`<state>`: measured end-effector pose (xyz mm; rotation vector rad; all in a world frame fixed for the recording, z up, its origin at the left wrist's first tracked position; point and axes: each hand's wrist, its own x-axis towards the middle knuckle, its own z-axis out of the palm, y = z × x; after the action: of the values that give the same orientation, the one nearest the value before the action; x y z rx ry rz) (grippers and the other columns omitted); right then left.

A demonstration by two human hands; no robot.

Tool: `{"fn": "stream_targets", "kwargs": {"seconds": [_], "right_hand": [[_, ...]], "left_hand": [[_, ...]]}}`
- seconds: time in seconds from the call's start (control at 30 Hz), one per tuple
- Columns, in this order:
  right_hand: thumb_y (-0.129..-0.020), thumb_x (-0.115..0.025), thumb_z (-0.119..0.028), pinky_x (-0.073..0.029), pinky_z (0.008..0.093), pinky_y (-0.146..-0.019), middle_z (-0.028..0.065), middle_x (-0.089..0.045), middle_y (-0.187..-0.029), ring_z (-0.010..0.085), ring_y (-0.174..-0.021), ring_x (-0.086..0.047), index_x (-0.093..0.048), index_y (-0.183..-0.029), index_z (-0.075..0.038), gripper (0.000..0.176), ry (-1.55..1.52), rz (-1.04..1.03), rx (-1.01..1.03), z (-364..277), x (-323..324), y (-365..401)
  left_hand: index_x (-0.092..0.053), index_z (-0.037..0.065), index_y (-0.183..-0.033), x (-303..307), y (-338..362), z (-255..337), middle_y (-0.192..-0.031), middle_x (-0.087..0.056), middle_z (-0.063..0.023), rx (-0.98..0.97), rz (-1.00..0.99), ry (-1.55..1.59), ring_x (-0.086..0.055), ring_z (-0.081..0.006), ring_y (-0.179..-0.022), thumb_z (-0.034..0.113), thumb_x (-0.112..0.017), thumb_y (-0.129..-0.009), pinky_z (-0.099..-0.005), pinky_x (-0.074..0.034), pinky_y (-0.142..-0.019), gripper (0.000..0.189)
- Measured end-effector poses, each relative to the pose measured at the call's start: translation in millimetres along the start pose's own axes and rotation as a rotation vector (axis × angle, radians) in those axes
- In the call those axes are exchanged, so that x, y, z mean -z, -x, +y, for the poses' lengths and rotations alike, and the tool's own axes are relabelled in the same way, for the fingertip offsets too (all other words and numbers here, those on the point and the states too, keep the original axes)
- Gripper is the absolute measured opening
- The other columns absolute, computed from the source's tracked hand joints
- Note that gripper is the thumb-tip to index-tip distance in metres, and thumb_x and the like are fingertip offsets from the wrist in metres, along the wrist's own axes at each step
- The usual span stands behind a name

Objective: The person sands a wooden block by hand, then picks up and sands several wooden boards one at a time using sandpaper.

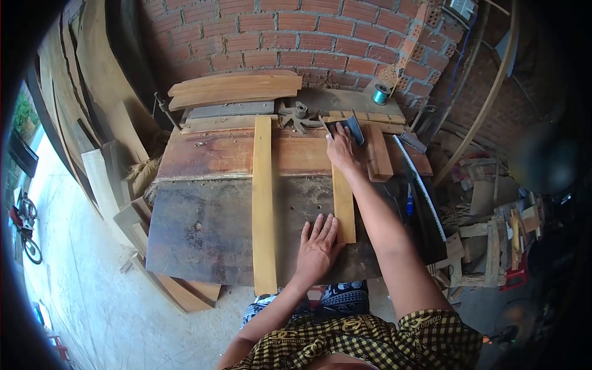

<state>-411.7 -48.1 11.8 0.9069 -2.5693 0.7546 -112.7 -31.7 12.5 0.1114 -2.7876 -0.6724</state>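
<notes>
My left hand (317, 246) lies flat on the dark workbench (203, 240), fingers spread, its thumb beside the near end of a short yellowish wooden strip (345, 209). Farther up, my right hand (343, 150) grips a dark curled sheet of sandpaper (354, 127) over the far part of that strip. The fingers are partly hidden by the sheet and their own angle. A longer yellowish wooden strip (264, 203) lies lengthwise to the left of both hands, overhanging the bench's near edge. A reddish wooden block (378, 154) rests just right of my right hand.
Curved boards (234, 89) are stacked at the back, near a metal clamp part (300, 117) and a teal spool (381, 94). A white-edged saw blade (422, 185) and blue pen (409, 200) lie at right. Planks (102, 61) lean at left; scrap wood (487, 240) is piled at right.
</notes>
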Motion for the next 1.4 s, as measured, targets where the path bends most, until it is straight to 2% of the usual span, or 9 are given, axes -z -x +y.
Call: {"fn": "stream_targets", "kwargs": {"seconds": [0.1,0.23,0.4,0.5,0.67,0.77,0.93,1.17,1.4], "right_hand": [[-0.094,-0.058,-0.021,-0.033,0.0537,-0.110,0.0222,-0.045,-0.146,0.0458,-0.135,-0.040,-0.053,-0.134,0.000,0.046,0.056,0.059,0.078,7.1,-6.3,8.0],[-0.091,-0.061,-0.017,-0.035,0.0471,-0.112,0.0219,-0.043,-0.147,0.0417,-0.136,-0.040,-0.052,-0.135,0.001,0.048,0.009,-0.024,0.205,-11.3,51.5,116.5],[-0.093,-0.059,-0.017,-0.032,0.0474,-0.116,0.0186,-0.039,-0.153,0.0407,-0.142,-0.035,-0.052,-0.140,-0.004,0.049,-0.056,-0.184,0.080,-45.7,116.6,239.7],[-0.095,-0.057,-0.019,-0.032,0.0479,-0.115,0.0193,-0.040,-0.152,0.0415,-0.140,-0.037,-0.051,-0.140,-0.004,0.048,-0.028,-0.149,0.094,-35.5,97.0,203.1],[-0.097,-0.054,-0.025,-0.036,0.0484,-0.111,0.0215,-0.045,-0.147,0.0429,-0.136,-0.041,-0.054,-0.136,-0.003,0.044,0.031,-0.005,0.120,0.0,23.4,38.4],[-0.097,-0.054,-0.025,-0.036,0.0487,-0.111,0.0202,-0.045,-0.147,0.0425,-0.135,-0.041,-0.055,-0.135,-0.004,0.043,0.052,-0.106,0.040,-7.6,11.3,-16.5],[-0.096,-0.056,-0.024,-0.037,0.0482,-0.110,0.0182,-0.048,-0.146,0.0422,-0.134,-0.043,-0.057,-0.133,-0.004,0.042,0.017,-0.027,0.177,-1.7,23.8,40.9],[-0.096,-0.057,-0.013,-0.032,0.0463,-0.115,0.0169,-0.043,-0.151,0.0394,-0.141,-0.036,-0.054,-0.138,-0.004,0.044,-0.108,-0.256,0.102,-54.3,125.9,236.2],[-0.101,-0.048,-0.026,-0.033,0.0458,-0.115,0.0209,-0.046,-0.147,0.0414,-0.138,-0.040,-0.051,-0.140,-0.003,0.045,-0.090,-0.092,0.110,-15.6,59.1,91.9]], "left_hand": [[-0.036,0.008,-0.151,-5.9,-0.3,-0.5,-0.156,-0.037,-0.0123,0.013,0.020,-0.017,-0.029,-0.0269,-0.148,0.042,-0.056,-0.096,-0.0479,-0.018,-0.121,0.068],[-0.042,0.007,-0.147,-11.3,2.7,-2.6,-0.156,-0.036,-0.0143,0.028,0.045,-0.052,-0.029,-0.0282,-0.148,0.045,-0.056,-0.095,-0.0491,-0.017,-0.121,0.066],[-0.048,0.007,-0.144,-9.2,2.4,-1.1,-0.155,-0.039,-0.0120,0.016,0.000,-0.064,-0.030,-0.0300,-0.147,0.037,-0.060,-0.092,-0.0514,-0.018,-0.120,0.061],[-0.048,0.007,-0.144,-4.9,1.7,-0.7,-0.156,-0.040,-0.0084,0.001,0.006,-0.048,-0.030,-0.0300,-0.147,0.039,-0.058,-0.094,-0.0514,-0.018,-0.120,0.060],[-0.047,0.006,-0.144,-0.7,0.9,1.8,-0.156,-0.039,-0.0087,0.027,-0.022,-0.043,-0.028,-0.0291,-0.148,0.041,-0.056,-0.096,-0.0506,-0.018,-0.120,0.061],[-0.048,0.006,-0.143,-1.0,0.7,-0.3,-0.156,-0.040,-0.0081,-0.004,0.014,-0.039,-0.029,-0.0292,-0.147,0.040,-0.057,-0.096,-0.0498,-0.019,-0.120,0.059],[-0.049,0.007,-0.143,-3.6,1.5,-0.4,-0.155,-0.040,-0.0075,0.008,0.030,-0.003,-0.030,-0.0290,-0.147,0.041,-0.057,-0.096,-0.0497,-0.018,-0.120,0.059],[-0.050,0.008,-0.142,-2.9,1.6,-1.0,-0.150,-0.048,-0.0082,0.044,0.010,0.050,-0.031,-0.0295,-0.146,0.034,-0.059,-0.092,-0.0507,-0.017,-0.120,0.057],[-0.049,0.008,-0.143,-3.5,2.2,-2.4,-0.153,-0.044,-0.0078,0.022,0.068,0.066,-0.030,-0.0297,-0.146,0.040,-0.058,-0.094,-0.0503,-0.017,-0.121,0.059]]}}
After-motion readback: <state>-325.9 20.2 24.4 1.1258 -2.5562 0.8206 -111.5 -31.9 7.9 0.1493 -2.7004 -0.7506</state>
